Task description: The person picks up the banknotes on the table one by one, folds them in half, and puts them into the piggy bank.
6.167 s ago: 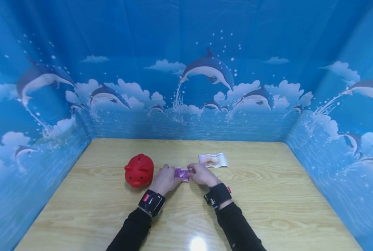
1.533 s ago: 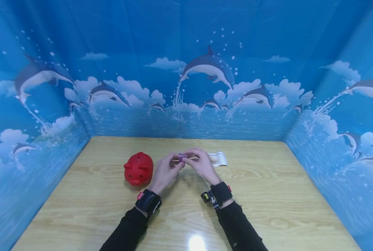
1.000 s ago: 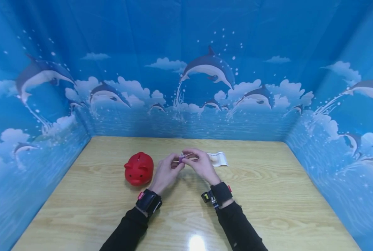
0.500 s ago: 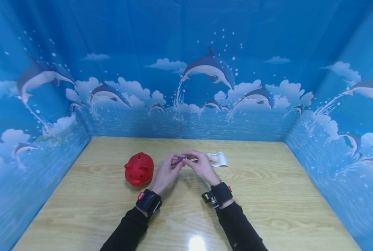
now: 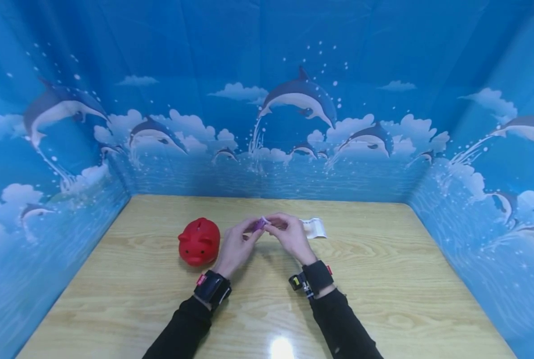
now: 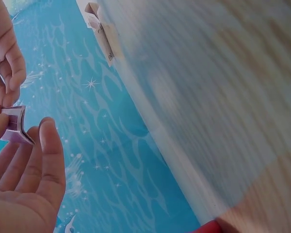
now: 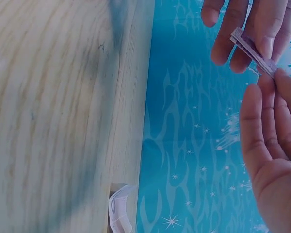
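Note:
A purple banknote (image 5: 261, 223), folded small, is held up between both hands above the table. My left hand (image 5: 235, 247) pinches it from the left, its thumb on the folded note (image 6: 13, 125) in the left wrist view. From the other side my right hand (image 5: 292, 240) pinches the note's right end between thumb and fingers. Layered edges of the folded note (image 7: 252, 51) show in the right wrist view. Just left of my left hand stands a red piggy bank (image 5: 199, 243) with a slot in its top. A second, pale banknote (image 5: 313, 228) lies unfolded behind my right hand, partly hidden by it.
The wooden table (image 5: 383, 279) is bounded at the back and sides by a blue dolphin-print curtain (image 5: 267, 174). The pale note (image 7: 119, 211) curls up near the table's back edge.
Some seconds ago the purple note lay flatter on the table under both hands. Now it is raised and folded smaller. Over the last second it has turned and tilted between the fingers.

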A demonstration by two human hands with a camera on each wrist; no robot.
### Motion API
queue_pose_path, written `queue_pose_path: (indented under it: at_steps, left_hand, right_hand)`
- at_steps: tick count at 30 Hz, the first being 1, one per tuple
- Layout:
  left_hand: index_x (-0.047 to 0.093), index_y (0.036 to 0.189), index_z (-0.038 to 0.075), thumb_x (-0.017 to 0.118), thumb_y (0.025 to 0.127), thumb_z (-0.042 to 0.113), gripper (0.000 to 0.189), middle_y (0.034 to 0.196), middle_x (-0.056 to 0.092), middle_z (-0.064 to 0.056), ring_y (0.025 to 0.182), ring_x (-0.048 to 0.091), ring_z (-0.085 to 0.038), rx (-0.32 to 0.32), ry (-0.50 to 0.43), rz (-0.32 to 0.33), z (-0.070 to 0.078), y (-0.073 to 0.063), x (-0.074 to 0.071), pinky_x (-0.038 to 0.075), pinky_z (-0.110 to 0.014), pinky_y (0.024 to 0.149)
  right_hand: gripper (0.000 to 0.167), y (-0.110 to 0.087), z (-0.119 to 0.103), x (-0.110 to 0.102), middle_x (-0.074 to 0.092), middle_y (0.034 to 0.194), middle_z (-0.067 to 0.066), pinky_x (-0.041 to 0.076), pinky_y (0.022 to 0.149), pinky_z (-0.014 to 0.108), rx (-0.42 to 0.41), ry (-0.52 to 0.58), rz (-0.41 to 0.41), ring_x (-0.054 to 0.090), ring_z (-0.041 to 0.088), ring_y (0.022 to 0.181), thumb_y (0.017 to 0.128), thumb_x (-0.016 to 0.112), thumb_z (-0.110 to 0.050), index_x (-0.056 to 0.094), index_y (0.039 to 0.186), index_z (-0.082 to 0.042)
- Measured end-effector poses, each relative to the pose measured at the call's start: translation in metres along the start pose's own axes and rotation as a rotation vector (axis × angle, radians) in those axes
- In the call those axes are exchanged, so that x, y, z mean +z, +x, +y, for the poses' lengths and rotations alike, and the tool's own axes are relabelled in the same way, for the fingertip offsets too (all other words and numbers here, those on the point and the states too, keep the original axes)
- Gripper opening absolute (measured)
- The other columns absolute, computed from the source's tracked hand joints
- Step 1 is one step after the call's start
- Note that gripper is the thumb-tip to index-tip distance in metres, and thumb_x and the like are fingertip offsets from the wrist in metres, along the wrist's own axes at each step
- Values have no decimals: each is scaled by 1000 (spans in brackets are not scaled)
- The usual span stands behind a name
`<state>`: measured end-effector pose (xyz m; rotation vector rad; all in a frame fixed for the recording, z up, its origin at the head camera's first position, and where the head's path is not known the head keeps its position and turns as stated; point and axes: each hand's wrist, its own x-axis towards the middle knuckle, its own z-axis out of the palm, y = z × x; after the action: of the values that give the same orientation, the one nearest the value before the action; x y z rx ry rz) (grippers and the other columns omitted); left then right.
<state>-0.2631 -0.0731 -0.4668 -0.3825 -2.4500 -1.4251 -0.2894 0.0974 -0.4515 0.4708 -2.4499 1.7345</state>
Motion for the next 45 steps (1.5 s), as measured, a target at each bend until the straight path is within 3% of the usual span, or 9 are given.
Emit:
queue_pose_path:
  at_steps: [8,13,15,22,29,41,45]
  left_hand:
    - [65,128,16,67,94,21,35,117,72,-4,100,70,-15,30,12,-8,-1,-1,1,59,-31,79]
    - [64,129,14,67,93,15,36,121,70,-6,105,70,-17,11,-9,-26,1,-2,1,58,-33,85]
    - [64,127,14,68,93,15,35,121,70,-6,106,69,-17,-2,-16,-32,2,-2,1,58,-33,87]
    - [65,117,13,68,92,12,26,114,73,-8,104,70,-19,-12,-33,-22,3,-1,2,58,-34,86]
    - [69,114,15,67,94,20,21,109,74,-3,101,70,-17,-4,4,-11,3,0,0,59,-35,83]
    - [69,114,14,65,95,14,19,105,75,-9,88,72,-11,-36,-44,-66,4,0,0,59,-32,81]
    - [68,114,12,64,95,14,19,104,75,-10,86,73,-13,-29,-61,-65,4,-1,1,59,-30,79]
  right_hand:
    - [26,-14,-37,-7,72,100,22,57,76,22,-9,-6,-18,70,32,90,87,71,-3,68,112,5]
    - [25,-16,-41,-7,72,100,23,57,74,23,-13,16,-7,70,34,89,86,72,-2,69,110,6]
    - [26,-15,-40,-7,72,101,22,57,76,24,-8,21,-14,70,34,90,86,72,-2,69,110,6]
    - [26,-1,1,0,74,98,15,58,74,26,-1,60,30,71,31,87,83,77,-11,72,107,-4]
    - [21,-1,1,-1,74,97,11,60,77,41,7,84,25,68,43,92,86,74,-9,73,107,-6]
    - [35,-1,3,-1,72,109,14,59,80,43,12,101,17,73,27,90,86,75,-12,68,118,-1]
    - [35,-1,3,0,72,111,12,59,80,38,9,77,13,72,20,90,86,75,-13,68,119,-4]
